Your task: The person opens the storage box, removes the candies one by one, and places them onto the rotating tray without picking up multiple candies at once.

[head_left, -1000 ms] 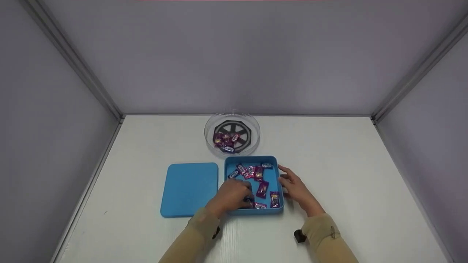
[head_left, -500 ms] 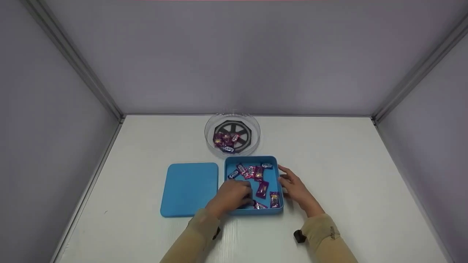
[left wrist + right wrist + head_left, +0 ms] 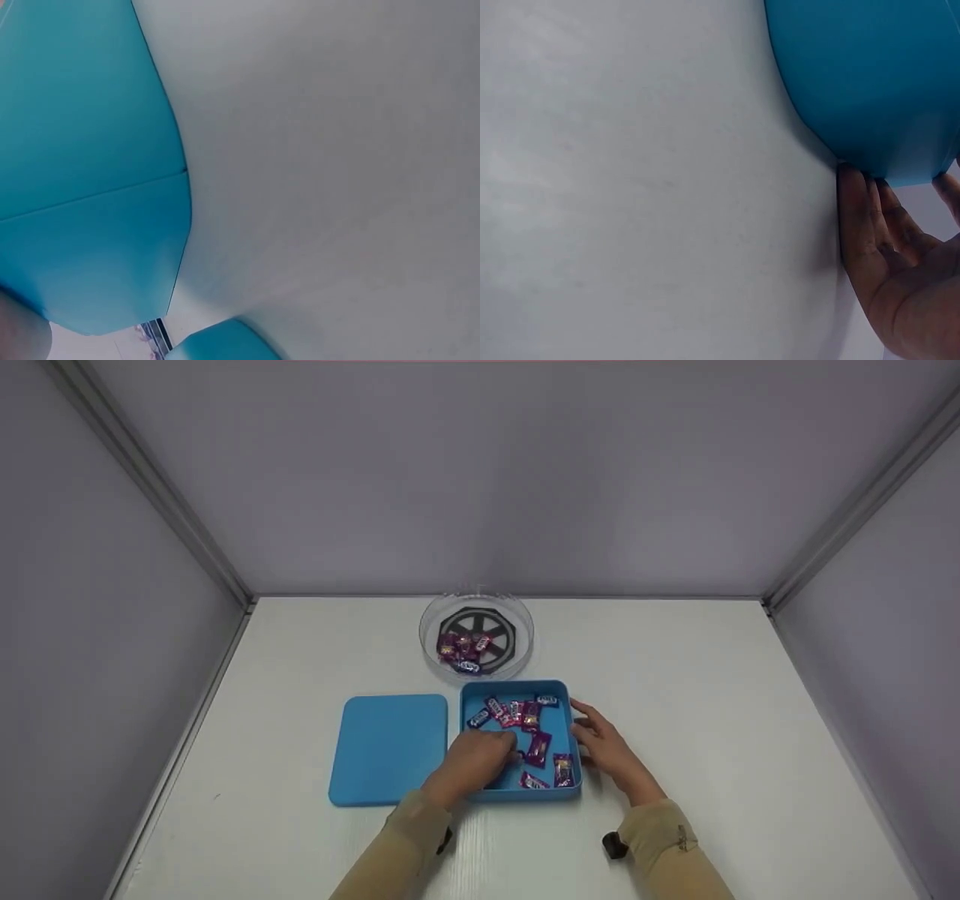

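A blue rectangular box (image 3: 517,795) stands uncovered with several wrapped candies (image 3: 538,749) scattered inside. My left hand (image 3: 474,757) reaches over its near left corner, fingers curled down inside. A dark bit of wrapper shows at those fingertips, so they seem to pinch a candy, mostly hidden by the hand. In the left wrist view, only a blurred piece of that hand (image 3: 21,330) shows beside the blue wall. My right hand (image 3: 609,746) rests against the box's right side, fingers fairly straight. Its fingertips touch the blue wall (image 3: 877,97) in the right wrist view.
A flat blue lid (image 3: 390,750) lies left of the box. Behind the box, a clear round dish (image 3: 525,637) holds several candies and has a dark spoked pattern at its base. Grey walls (image 3: 480,480) bound the white table (image 3: 675,675) at the back and sides.
Inside the box, my left fingers have shifted slightly away from me, and wrappers beside them near the front wall have gone from sight. The right hand, lid and dish have not moved.
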`<state>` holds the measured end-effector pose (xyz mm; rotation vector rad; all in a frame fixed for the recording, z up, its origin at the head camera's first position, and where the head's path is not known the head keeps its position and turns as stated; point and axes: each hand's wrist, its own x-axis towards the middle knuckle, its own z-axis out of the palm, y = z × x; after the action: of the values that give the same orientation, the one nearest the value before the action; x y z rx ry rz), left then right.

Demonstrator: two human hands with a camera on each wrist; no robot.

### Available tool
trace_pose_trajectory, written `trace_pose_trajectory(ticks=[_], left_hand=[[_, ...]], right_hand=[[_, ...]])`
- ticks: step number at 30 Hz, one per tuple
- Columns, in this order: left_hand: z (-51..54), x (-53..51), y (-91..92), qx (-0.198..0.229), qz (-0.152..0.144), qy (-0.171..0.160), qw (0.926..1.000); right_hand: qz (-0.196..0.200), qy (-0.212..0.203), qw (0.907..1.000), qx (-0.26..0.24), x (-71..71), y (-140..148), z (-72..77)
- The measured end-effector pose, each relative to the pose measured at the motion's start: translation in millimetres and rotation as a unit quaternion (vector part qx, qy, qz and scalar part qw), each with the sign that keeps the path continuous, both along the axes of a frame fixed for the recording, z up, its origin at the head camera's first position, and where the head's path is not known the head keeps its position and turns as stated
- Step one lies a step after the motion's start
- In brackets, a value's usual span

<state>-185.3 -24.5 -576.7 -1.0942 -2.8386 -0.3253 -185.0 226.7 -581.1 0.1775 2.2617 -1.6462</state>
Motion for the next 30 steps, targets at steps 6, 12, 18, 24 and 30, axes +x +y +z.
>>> trace_pose_trajectory(ticks=[6, 12, 18, 24, 30], left_hand=[[0.1, 0.4, -0.9, 0.031, -0.001, -0.021, 0.9993], [-0.5, 1.8, -1.5, 0.073, 0.003, -0.027, 0.9969], [-1.2, 3.2, -2.0, 0.102, 0.011, -0.017, 0.9946], [-2.8, 2.6, -2.6, 0.143, 0.022, -0.026, 0.9892], [-1.6, 2.9, -3.4, 0.157, 0.035, -0.045, 0.9859]], right_hand=[[-0.001, 0.003, 1.0000, 0.000, 0.0, -0.1, 0.3], [0.001, 0.008, 1.0000, 0.004, 1.2, 0.3, 1.4], [-0.002, 0.003, 1.0000, 0.002, 0.5, -0.6, 1.6], [-0.001, 0.007, 1.0000, 0.004, 0.8, -0.3, 1.6], [0.000, 0.006, 1.0000, 0.006, 0.5, -0.3, 0.8]])
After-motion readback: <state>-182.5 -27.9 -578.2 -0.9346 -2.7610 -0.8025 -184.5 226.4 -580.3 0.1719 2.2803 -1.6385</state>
